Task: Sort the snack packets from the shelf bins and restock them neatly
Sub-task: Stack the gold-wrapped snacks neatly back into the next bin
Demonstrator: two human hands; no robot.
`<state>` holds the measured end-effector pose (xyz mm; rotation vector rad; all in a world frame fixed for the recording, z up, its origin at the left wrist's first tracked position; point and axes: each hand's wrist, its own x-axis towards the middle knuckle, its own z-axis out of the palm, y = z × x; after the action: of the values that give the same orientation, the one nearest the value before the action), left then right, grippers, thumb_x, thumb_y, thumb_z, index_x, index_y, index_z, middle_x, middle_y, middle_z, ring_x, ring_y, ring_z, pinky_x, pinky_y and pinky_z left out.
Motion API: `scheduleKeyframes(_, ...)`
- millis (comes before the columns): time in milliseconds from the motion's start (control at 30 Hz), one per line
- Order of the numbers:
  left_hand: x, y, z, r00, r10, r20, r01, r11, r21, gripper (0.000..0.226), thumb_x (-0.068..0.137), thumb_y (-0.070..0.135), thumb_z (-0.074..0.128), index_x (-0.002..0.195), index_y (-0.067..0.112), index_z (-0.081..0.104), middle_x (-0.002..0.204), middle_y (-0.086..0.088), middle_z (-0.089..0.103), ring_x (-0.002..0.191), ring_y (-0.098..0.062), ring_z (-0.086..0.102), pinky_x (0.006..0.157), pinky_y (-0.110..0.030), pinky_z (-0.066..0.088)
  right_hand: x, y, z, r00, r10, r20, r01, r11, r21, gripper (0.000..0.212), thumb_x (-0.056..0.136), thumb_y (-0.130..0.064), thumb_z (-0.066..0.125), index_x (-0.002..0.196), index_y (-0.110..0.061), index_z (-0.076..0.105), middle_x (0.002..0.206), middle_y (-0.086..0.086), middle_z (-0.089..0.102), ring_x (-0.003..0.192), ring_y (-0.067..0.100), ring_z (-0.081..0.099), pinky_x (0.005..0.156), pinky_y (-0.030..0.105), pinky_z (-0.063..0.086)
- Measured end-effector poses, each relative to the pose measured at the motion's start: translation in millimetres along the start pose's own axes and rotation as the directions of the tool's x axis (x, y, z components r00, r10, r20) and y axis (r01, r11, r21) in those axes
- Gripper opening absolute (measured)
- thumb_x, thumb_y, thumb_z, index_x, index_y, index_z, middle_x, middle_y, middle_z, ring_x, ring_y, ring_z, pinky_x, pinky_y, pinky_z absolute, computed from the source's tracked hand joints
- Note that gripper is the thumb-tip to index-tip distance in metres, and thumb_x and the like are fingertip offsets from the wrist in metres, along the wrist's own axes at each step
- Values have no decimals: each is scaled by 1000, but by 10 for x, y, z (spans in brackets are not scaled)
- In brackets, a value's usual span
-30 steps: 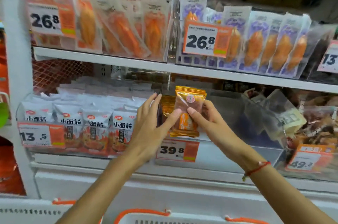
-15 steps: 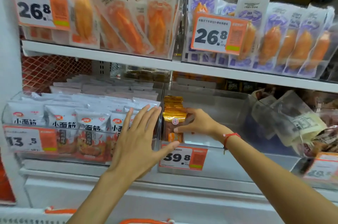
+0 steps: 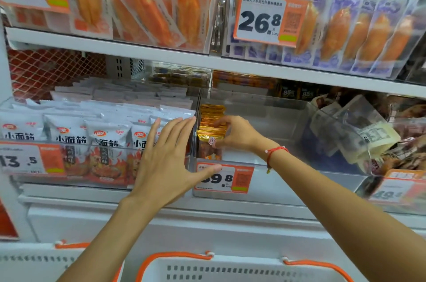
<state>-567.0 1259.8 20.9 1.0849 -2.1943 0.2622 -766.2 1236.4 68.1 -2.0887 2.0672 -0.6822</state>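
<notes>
White shelving; right grip pinches gold packets, left grip splayed.

White shop shelving (red mesh behind)

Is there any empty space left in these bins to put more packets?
Yes: the clear bin is bare right of the gold packets the right hand holds, up to its right wall. The white packet bin on the left is packed, where the left hand hovers.
</notes>
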Motion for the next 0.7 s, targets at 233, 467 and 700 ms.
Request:
scheduleKeyframes(233, 15, 9, -47, 1000, -8, 26, 9, 1000, -15, 111, 70, 95, 21, 154, 22, 15, 159, 4, 22, 147, -12, 13, 118, -35, -14, -118, -14, -158, 995, -56, 80, 64, 992, -105, 59, 82, -31, 74, 135, -17, 52, 141, 4, 50, 129, 25, 45, 104, 42, 42)
scheduleKeyframes(467, -139, 172, -196, 989, 68, -132, -81, 992, -97, 101, 76, 75, 50, 150, 12, 24, 156, -5, 27, 143, -20, 22, 121, -41, 7, -1110, -79, -546, 964, -263, -42, 257, 959, -120, 28, 90, -24, 66, 118, -23, 62, 109, -5, 65, 87, 9, 61, 78, 32, 56)
scheduleKeyframes(700, -1009, 564, -103, 1000, -21, -20, 14, 957, -289, 15, 88, 26, 65, 102, 28, 68, 90, 17, 63, 81, -7, 59, 60, -20, 39, -2080, 353, -39, 967, -187, 175, 223, 950, -220, 17, 92, -30, 57, 105, -33, 68, 94, -14, 68, 85, 6, 62, 73, 28, 49)
